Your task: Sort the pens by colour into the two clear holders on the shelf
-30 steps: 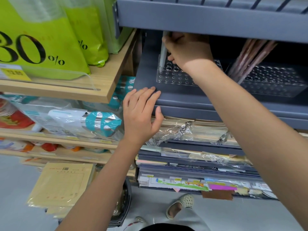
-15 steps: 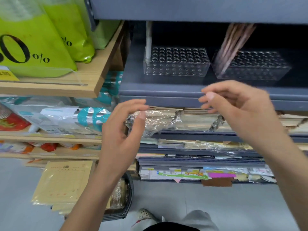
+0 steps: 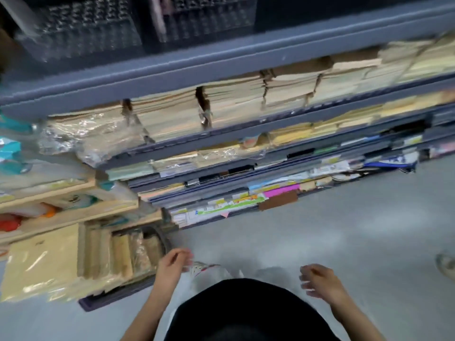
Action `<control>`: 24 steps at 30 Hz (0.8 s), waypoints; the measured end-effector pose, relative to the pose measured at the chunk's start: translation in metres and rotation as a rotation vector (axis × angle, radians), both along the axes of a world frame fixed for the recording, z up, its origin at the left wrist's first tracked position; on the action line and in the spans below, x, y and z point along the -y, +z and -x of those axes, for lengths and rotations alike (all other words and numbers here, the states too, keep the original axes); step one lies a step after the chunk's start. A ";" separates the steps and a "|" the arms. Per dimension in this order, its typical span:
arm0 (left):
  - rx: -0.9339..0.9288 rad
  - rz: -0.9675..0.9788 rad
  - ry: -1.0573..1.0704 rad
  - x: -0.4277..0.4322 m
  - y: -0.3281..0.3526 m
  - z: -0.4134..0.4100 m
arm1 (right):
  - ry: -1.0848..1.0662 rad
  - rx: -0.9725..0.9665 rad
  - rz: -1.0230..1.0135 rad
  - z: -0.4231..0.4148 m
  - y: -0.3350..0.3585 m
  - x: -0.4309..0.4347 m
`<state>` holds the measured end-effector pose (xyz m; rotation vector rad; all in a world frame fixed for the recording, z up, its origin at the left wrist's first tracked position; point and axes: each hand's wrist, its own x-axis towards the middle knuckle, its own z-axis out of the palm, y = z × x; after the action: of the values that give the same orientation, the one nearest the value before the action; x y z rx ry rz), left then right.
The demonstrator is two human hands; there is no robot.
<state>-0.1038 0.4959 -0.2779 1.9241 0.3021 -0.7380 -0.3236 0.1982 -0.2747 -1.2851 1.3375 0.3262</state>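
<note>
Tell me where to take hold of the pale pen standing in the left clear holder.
Pinch the pale pen on its bare shaft above the left clear holder, coming from the open front of the shelf. Its lower end sits down in the holder, so only the upper shaft is free; it leans left, so likely draw along that lean.
</note>
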 end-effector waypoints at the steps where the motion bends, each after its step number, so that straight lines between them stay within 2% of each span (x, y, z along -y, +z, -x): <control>1: -0.049 -0.026 -0.021 0.008 -0.004 0.015 | 0.008 -0.026 -0.009 0.022 -0.005 0.006; 5: -0.188 -0.087 -0.170 0.051 -0.011 0.062 | 0.042 -0.082 0.009 0.092 -0.014 0.035; 13: -0.186 -0.072 -0.274 0.155 -0.002 0.110 | 0.061 -0.047 0.066 0.154 -0.013 0.110; 18: -0.152 -0.005 -0.340 0.240 0.009 0.095 | 0.014 0.061 0.136 0.135 -0.005 0.170; 24: 0.033 0.180 -0.455 0.381 0.053 0.049 | -0.010 0.269 0.402 0.055 0.045 0.292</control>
<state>-0.1524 0.1151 -0.2246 1.8472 -0.2271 -0.9900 -0.3781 -0.0936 -0.2296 -1.5902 1.2121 -0.1301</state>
